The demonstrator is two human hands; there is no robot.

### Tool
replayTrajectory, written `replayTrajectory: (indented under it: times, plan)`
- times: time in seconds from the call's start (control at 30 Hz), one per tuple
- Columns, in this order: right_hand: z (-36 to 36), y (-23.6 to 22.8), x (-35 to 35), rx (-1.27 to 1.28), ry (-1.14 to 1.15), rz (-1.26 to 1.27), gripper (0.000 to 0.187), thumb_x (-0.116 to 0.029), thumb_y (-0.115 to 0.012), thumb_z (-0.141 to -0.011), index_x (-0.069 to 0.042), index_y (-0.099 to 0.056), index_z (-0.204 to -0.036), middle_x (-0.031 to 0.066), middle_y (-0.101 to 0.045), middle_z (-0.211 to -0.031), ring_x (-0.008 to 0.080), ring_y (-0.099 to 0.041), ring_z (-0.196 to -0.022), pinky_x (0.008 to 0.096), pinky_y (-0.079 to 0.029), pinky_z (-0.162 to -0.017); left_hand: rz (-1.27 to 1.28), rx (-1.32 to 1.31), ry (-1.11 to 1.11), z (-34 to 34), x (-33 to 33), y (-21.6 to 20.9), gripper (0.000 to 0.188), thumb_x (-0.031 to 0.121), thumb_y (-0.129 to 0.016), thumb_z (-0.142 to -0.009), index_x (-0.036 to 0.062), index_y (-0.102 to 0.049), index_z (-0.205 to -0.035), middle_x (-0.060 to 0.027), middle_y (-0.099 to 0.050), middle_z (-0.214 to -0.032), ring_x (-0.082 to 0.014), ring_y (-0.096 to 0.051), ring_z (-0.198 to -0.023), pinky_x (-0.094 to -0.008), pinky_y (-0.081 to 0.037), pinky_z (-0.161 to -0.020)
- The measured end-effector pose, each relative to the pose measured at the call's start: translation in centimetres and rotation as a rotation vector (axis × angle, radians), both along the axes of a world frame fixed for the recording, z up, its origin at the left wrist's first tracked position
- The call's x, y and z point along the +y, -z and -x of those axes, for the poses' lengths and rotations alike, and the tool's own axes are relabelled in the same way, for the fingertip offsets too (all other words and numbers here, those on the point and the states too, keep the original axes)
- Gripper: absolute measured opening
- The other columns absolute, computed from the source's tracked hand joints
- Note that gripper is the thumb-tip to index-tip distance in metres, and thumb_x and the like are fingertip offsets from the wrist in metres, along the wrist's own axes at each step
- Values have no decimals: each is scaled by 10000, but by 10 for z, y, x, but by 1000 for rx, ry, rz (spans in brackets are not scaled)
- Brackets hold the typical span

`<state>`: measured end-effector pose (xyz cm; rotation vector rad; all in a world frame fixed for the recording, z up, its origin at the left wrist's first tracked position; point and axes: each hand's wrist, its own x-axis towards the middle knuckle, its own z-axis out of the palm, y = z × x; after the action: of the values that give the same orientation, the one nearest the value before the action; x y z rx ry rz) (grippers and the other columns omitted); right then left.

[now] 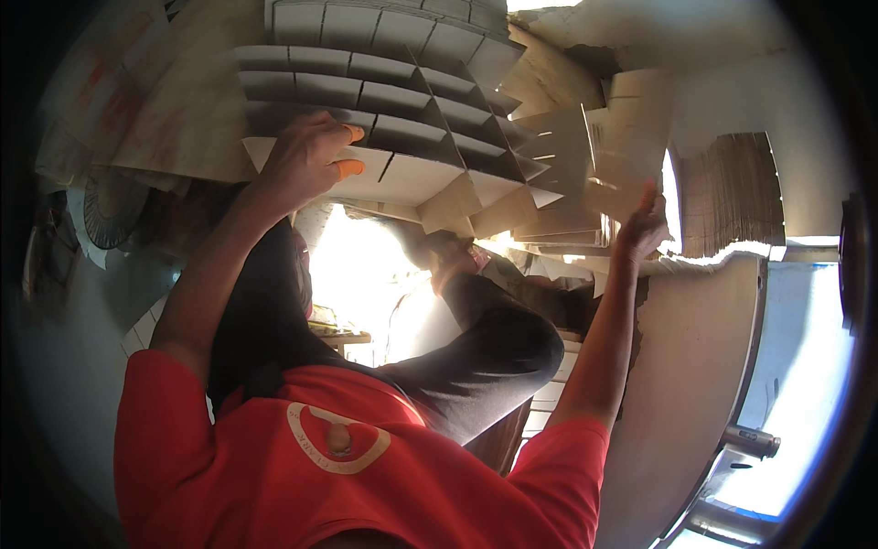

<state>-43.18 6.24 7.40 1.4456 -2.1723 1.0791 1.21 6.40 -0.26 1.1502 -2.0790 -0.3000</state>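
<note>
A grid of interlocked cardboard divider strips (402, 174) lies in front of me, its cells opening upward. Over its near left edge is my left hand (306, 160), with orange covers on the thumb and a fingertip. Those two digits stand apart, and I see nothing held between them. To the right, my right hand (646, 231) grips the lower end of a slotted cardboard strip (629, 133), which stands up from the fingers, slightly blurred. The far side of that hand's grip is hidden.
More slotted cardboard pieces (558, 151) stand beside the grid's right side. A tall stack of cardboard strips (732, 197) is farther right. A pale panel (695, 366) with metal fittings (752, 441) runs along my right. Between my bent legs shows a very bright patch.
</note>
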Motion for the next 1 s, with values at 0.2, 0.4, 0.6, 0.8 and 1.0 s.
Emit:
replayTrajectory:
  times: [0.2, 0.4, 0.6, 0.8, 1.0]
  plan:
    - [-116, -67, 6, -258, -562, 228, 263, -152, -720, -826, -4, -659, -1035, 11, -657, -761, 65, -548, -631, 198, -454, -609, -23, -38, 34, -4, -1, 10, 218, 67, -717, -713, -11, -656, -907, -137, -648, -814, -295, -613, -790, -374, -483, -709]
    - [-174, -64, 9, -256, -817, -82, 464, -43, -739, -770, 2, -595, -1209, -78, -367, -598, 3, -289, -530, 152, -266, -494, -36, -6, 71, -5, -2, 17, 153, -4, -698, -690, -14, -645, -834, -146, -645, -781, -299, -621, -727, -374, -492, -659]
    - [-181, -34, -15, -318, -925, -156, 476, -43, -714, -779, 1, -574, -1232, -35, -460, -606, 11, -321, -534, 185, -310, -463, -22, -43, 66, -3, -2, 15, 160, -24, -693, -672, 5, -652, -824, -141, -626, -728, -284, -620, -719, -379, -490, -637]
    - [-209, -37, -9, -204, -855, -242, 481, -17, -698, -806, -9, -548, -1263, -31, -551, -700, 5, -417, -624, 151, -359, -561, -21, -42, 79, -6, -4, 18, 165, -24, -685, -664, 11, -652, -822, -114, -640, -727, -268, -620, -720, -378, -490, -632]
    - [-204, -28, -17, -263, -900, -198, 434, -50, -690, -802, -18, -585, -1222, 65, -563, -606, 28, -408, -571, 213, -401, -506, -55, -62, 77, -6, -8, 19, 159, -11, -686, -667, 12, -651, -820, -103, -648, -741, -270, -619, -738, -375, -492, -651]
